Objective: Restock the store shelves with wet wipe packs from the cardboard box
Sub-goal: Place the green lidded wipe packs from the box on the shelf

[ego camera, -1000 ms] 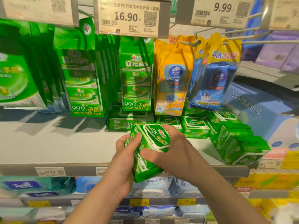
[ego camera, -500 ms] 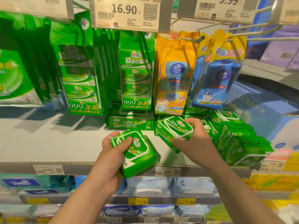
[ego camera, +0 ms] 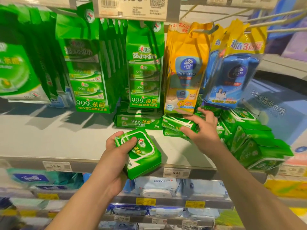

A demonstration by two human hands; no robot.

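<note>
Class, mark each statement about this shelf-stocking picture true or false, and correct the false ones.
1. The left hand grips a green wipe pack. True.
2. The right hand holds a blue pack. False: it rests on a green pack stacked on the shelf.
3. The yellow hanging pack hangs left of the blue hanging pack. True.
4. The price tag below the held pack reads 9.99. False: it reads 6.99.
</note>
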